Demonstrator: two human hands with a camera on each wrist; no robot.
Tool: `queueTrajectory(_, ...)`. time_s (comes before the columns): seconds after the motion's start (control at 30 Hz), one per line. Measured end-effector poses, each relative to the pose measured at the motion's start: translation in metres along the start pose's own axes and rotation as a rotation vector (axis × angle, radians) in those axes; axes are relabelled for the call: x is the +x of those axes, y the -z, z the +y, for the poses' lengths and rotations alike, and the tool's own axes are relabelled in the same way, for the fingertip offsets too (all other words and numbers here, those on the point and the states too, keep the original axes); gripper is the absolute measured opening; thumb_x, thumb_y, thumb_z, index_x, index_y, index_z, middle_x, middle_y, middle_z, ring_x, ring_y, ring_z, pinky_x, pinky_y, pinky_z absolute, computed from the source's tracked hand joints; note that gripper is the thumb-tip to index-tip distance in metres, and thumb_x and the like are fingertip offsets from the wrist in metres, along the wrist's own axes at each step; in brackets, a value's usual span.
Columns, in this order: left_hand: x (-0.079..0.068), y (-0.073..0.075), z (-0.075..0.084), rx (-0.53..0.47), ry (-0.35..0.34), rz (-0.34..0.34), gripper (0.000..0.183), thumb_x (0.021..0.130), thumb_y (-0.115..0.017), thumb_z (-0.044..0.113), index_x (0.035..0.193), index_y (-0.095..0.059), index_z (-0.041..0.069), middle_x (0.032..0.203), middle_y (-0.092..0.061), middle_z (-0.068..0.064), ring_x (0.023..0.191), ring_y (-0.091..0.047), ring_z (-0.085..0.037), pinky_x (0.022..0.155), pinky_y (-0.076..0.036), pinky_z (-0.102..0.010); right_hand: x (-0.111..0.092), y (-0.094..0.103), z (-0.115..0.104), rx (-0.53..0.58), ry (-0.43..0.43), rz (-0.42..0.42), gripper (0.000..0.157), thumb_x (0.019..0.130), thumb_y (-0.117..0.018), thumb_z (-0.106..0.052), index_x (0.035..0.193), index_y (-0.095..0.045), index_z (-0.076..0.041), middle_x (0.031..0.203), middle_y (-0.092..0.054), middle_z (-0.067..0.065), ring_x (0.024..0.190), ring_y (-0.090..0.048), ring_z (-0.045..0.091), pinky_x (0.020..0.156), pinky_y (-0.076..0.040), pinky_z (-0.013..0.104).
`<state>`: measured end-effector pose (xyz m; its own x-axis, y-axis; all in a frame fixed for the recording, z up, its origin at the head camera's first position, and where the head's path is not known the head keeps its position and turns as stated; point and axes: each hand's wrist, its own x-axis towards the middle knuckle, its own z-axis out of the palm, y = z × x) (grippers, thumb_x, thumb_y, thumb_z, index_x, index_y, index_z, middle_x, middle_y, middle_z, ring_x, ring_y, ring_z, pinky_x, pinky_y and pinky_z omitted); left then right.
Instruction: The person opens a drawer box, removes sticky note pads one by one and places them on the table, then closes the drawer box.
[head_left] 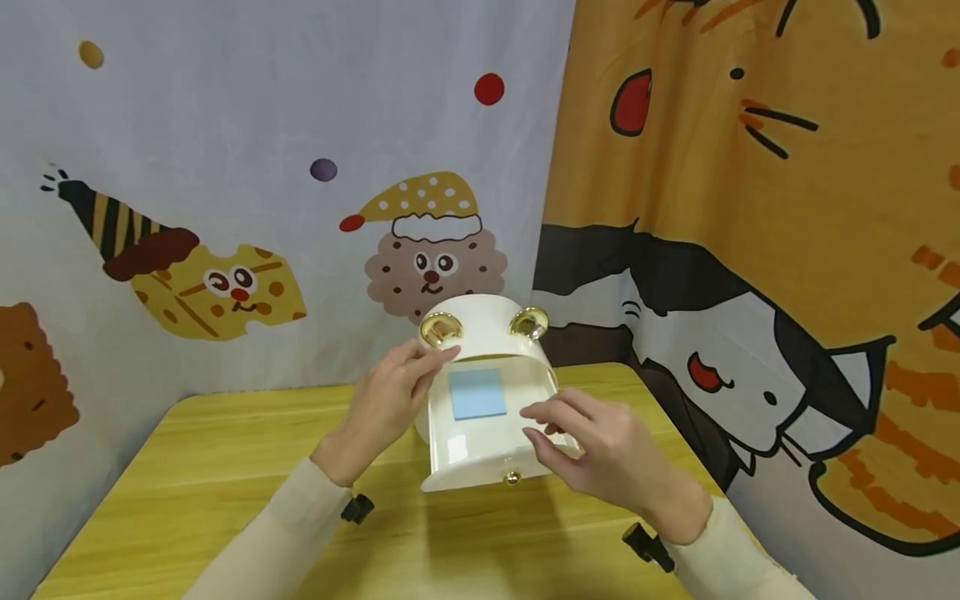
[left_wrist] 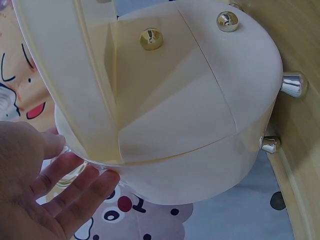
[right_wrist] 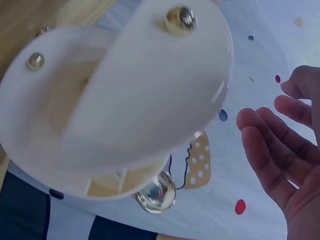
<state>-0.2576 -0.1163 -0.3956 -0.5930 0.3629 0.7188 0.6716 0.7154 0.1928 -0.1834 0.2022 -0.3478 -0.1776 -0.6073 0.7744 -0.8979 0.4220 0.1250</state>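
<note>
A glossy white box [head_left: 487, 321] with two gold ears stands on the table, its top drawer [head_left: 480, 450] pulled far out toward me. Inside the drawer lies a square light-blue paper pad [head_left: 477, 393]. A gold knob [head_left: 512, 477] sits on the drawer's front. My left hand [head_left: 386, 404] is at the box's left side, index finger extended near the left ear [head_left: 441, 329]; in the left wrist view its fingertips lie close to the box's edge, contact unclear. Beside the drawer's right side hovers my right hand [head_left: 607, 442], fingers loosely bent, holding nothing; the right wrist view shows it apart from the drawer.
The yellow wood-grain table [head_left: 285, 467] extends around the box. Behind it hangs a cartoon-printed curtain [head_left: 247, 108]. Below the pulled-out drawer, a closed lower front with a gold knob [left_wrist: 151, 39] shows, along with shiny feet [left_wrist: 294, 84] under the box.
</note>
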Motion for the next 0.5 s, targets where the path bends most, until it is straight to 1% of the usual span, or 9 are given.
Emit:
queueTrajectory(0.13,0.0,-0.001,0.0,-0.005,-0.001,0.011,0.042,0.112,-0.079,0.005,0.15,-0.082,0.021,0.11,-0.076,-0.004,0.082,-0.061,-0.015,0.062,-0.049,-0.024,0.007,0.005,0.012,-0.018,-0.019,-0.052,0.026,0.117,-0.066,-0.032,0.114,-0.082,-0.013,0.096,-0.078,-0.001,0.077,-0.077,0.009,0.068,-0.063,0.019)
queueTrajectory(0.17,0.0,-0.001,-0.001,-0.006,-0.002,0.014,0.042,0.111,-0.079,0.005,0.15,-0.082,0.021,0.11,-0.076,-0.004,0.082,-0.061,-0.015,0.063,-0.049,-0.024,0.009,0.007,0.015,-0.023,-0.026,-0.073,0.024,0.116,-0.067,-0.032,0.114,-0.083,-0.014,0.097,-0.078,-0.001,0.076,-0.076,0.009,0.067,-0.062,0.02)
queueTrajectory(0.27,0.0,-0.001,0.0,-0.004,-0.003,0.014,0.042,0.111,-0.079,0.005,0.15,-0.082,0.021,0.111,-0.076,-0.004,0.083,-0.062,-0.016,0.063,-0.05,-0.025,0.012,0.009,0.021,-0.036,-0.045,-0.134,0.015,0.112,-0.076,-0.028,0.116,-0.084,-0.016,0.101,-0.079,-0.003,0.073,-0.07,0.007,0.064,-0.057,0.019)
queueTrajectory(0.33,0.0,-0.001,0.0,0.0,-0.004,0.012,0.042,0.111,-0.079,0.006,0.15,-0.082,0.022,0.111,-0.076,-0.004,0.084,-0.063,-0.016,0.064,-0.052,-0.026,0.014,0.009,0.025,-0.039,-0.052,-0.165,0.013,0.108,-0.083,-0.026,0.117,-0.085,-0.018,0.105,-0.079,-0.004,0.072,-0.068,0.006,0.063,-0.056,0.019)
queueTrajectory(0.4,0.0,-0.001,0.001,0.003,-0.002,0.008,0.042,0.111,-0.079,0.006,0.15,-0.082,0.022,0.112,-0.076,-0.004,0.085,-0.064,-0.017,0.064,-0.053,-0.027,0.015,0.008,0.029,-0.035,-0.059,-0.184,0.017,0.103,-0.088,-0.023,0.119,-0.085,-0.019,0.108,-0.079,-0.005,0.074,-0.067,0.005,0.063,-0.055,0.019)
queueTrajectory(0.5,0.0,0.0,0.001,0.005,0.001,0.001,0.042,0.111,-0.079,0.005,0.15,-0.082,0.022,0.112,-0.076,-0.004,0.086,-0.065,-0.018,0.064,-0.054,-0.027,0.017,0.006,0.034,-0.033,-0.062,-0.191,0.023,0.099,-0.092,-0.021,0.12,-0.085,-0.02,0.11,-0.079,-0.006,0.077,-0.069,0.005,0.064,-0.056,0.02)
